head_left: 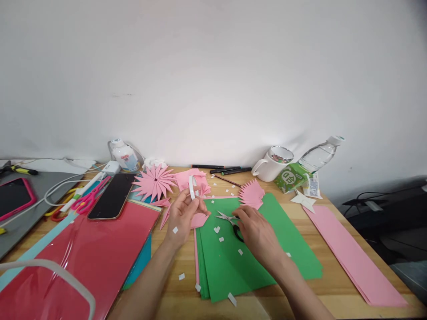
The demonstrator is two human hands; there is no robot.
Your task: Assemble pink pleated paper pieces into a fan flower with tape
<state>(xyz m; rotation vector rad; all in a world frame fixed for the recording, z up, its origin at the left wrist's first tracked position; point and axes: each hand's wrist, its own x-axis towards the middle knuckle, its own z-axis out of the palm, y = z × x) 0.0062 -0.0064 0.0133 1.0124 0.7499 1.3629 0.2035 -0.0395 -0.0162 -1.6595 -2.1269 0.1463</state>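
Observation:
My left hand (pixel 183 215) is closed on a roll of white tape (pixel 192 186), held upright between the fingers and thumb. A folded pink paper piece (pixel 200 220) shows just beyond and beneath this hand. A small white scrap (pixel 175 230) clings near the wrist. My right hand (pixel 255 226) has its fingers closed at the handles of small scissors (pixel 228 217). The scissors' blades point left, slightly apart, over a stack of green paper (pixel 247 266). One black handle loop shows below the fingers; the other is hidden. White paper scraps (pixel 221 239) dot the green sheets.
A pink pinwheel-like paper flower (pixel 155 179) and a pleated pink fan (pixel 251 194) stand behind. Mug (pixel 271 164), green box (pixel 291 178) and bottle (pixel 318 155) are back right. Pink strips (pixel 356 258) lie right; phone (pixel 112 198), pink scissors (pixel 88 198) and red sheets (pixel 80 258) left.

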